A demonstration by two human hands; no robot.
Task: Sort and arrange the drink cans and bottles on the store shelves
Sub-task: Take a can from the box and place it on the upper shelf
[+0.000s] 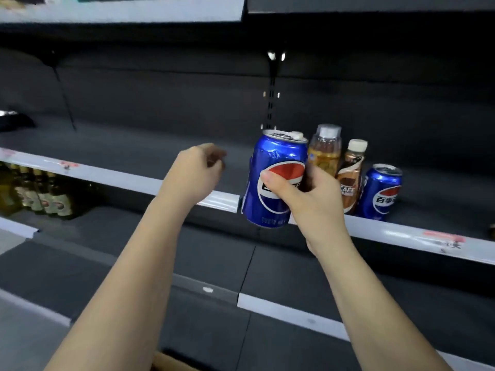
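My right hand (302,199) grips a blue Pepsi can (276,167), tilted slightly, in front of the middle shelf's white edge (401,234). Behind it on that shelf stand an amber drink bottle (325,151) with a clear cap, a brown coffee bottle (351,178) with a white cap, and a second blue Pepsi can (381,192) at the right. My left hand (198,170) hovers over the shelf to the left of the held can, fingers loosely curled, holding nothing.
A row of yellow-green bottles (37,194) stands on the lower shelf at the left. A dark upright rail (272,89) runs up the back panel. The dark lower shelf (294,271) spreads below my arms.
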